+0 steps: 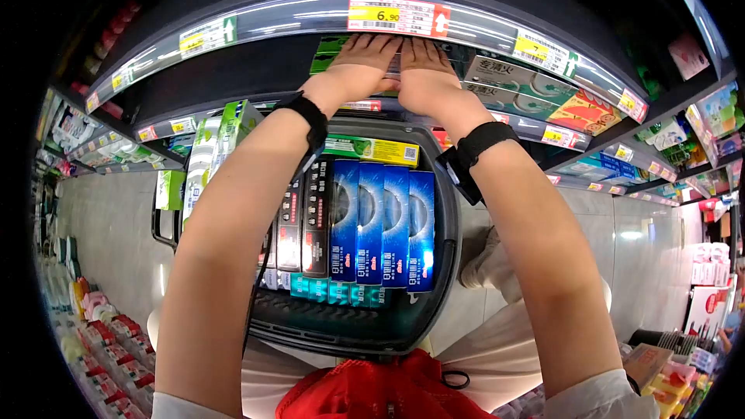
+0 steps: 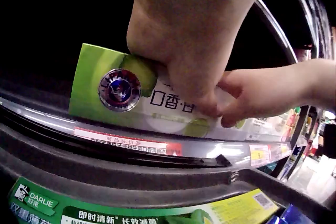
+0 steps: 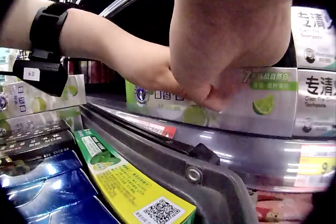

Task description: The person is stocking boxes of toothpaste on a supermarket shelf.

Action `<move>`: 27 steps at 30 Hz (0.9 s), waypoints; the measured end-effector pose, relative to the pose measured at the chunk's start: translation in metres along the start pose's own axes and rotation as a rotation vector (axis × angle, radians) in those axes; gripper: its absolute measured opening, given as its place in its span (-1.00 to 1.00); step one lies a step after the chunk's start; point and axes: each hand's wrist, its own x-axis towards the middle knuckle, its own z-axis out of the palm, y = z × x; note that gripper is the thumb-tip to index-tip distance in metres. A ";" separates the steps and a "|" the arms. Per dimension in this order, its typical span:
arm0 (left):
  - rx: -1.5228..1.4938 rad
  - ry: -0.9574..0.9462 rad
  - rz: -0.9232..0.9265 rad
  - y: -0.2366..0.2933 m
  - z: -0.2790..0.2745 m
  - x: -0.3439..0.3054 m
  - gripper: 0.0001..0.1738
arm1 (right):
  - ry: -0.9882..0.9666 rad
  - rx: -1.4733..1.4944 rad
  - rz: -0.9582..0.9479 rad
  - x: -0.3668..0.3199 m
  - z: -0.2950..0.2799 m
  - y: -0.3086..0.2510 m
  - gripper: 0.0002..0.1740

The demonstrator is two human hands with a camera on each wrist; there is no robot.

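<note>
Both hands reach onto a shelf side by side. Under them lies a long green and white toothpaste box (image 2: 86, 90) with a round logo and lime pictures. My left hand (image 1: 361, 58) has its fingers straight over the top of this box, the thumb near its front face. Close beside it, my right hand (image 1: 425, 60) lies with fingers extended over the box's right part (image 3: 265, 100). In the wrist views the thumbs nearly meet at the box front, and the other fingers are mostly hidden behind the hands.
Grey-white toothpaste boxes (image 1: 512, 77) are stacked right of the hands. A price rail (image 1: 295, 19) runs above. Below stands a dark basket (image 1: 448, 264) with blue boxes (image 1: 396, 221), black boxes (image 1: 314, 221) and a green-yellow Darlie box (image 1: 372, 150). Green-white boxes (image 1: 237, 124) stand at its left.
</note>
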 end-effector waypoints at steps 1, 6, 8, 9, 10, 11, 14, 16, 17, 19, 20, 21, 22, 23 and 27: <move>-0.020 -0.031 0.000 0.002 -0.002 -0.001 -0.14 | -0.022 0.013 0.012 -0.002 -0.002 -0.002 -0.20; 0.013 -0.056 0.086 0.005 -0.013 -0.024 -0.28 | -0.048 0.006 0.039 -0.018 -0.007 0.001 -0.12; 0.019 -0.193 0.029 0.008 -0.067 -0.044 -0.32 | -0.007 -0.012 0.003 -0.037 -0.019 0.003 -0.15; 0.014 -0.338 -0.025 0.009 -0.084 -0.058 -0.35 | 0.023 -0.030 -0.026 -0.050 -0.023 0.004 -0.17; 0.061 -0.223 -0.046 0.000 -0.088 -0.078 -0.47 | 0.058 0.003 -0.077 -0.060 -0.026 0.006 -0.17; 0.108 -0.110 -0.066 -0.010 -0.091 -0.099 -0.57 | 0.060 0.005 -0.081 -0.070 -0.027 0.007 -0.17; 0.167 -0.349 -0.465 -0.009 -0.134 -0.147 -0.54 | 0.053 0.065 -0.154 -0.097 -0.035 -0.001 -0.21; 0.214 -0.328 -0.500 -0.012 -0.132 -0.181 -0.53 | 0.039 0.127 -0.165 -0.107 -0.035 -0.009 -0.22; 0.207 -0.323 -0.582 -0.007 -0.132 -0.195 -0.51 | 0.018 0.187 -0.172 -0.110 -0.035 -0.012 -0.22; 0.216 -0.323 -0.625 -0.001 -0.125 -0.217 -0.45 | -0.010 0.252 -0.149 -0.116 -0.035 -0.024 -0.23; 0.236 -0.298 -0.668 0.003 -0.122 -0.221 -0.44 | 0.004 0.293 -0.166 -0.117 -0.029 -0.028 -0.23; 0.255 -0.274 -0.710 0.007 -0.120 -0.223 -0.44 | 0.017 0.334 -0.180 -0.119 -0.024 -0.033 -0.24; 0.255 -0.274 -0.716 0.008 -0.117 -0.225 -0.44 | 0.056 0.343 -0.205 -0.120 -0.021 -0.038 -0.26; 0.263 -0.237 -0.741 0.008 -0.114 -0.227 -0.43 | 0.054 0.343 -0.210 -0.122 -0.017 -0.041 -0.26; 0.298 -0.098 -0.750 0.004 -0.099 -0.230 -0.42 | 0.022 0.362 -0.210 -0.121 -0.002 -0.042 -0.28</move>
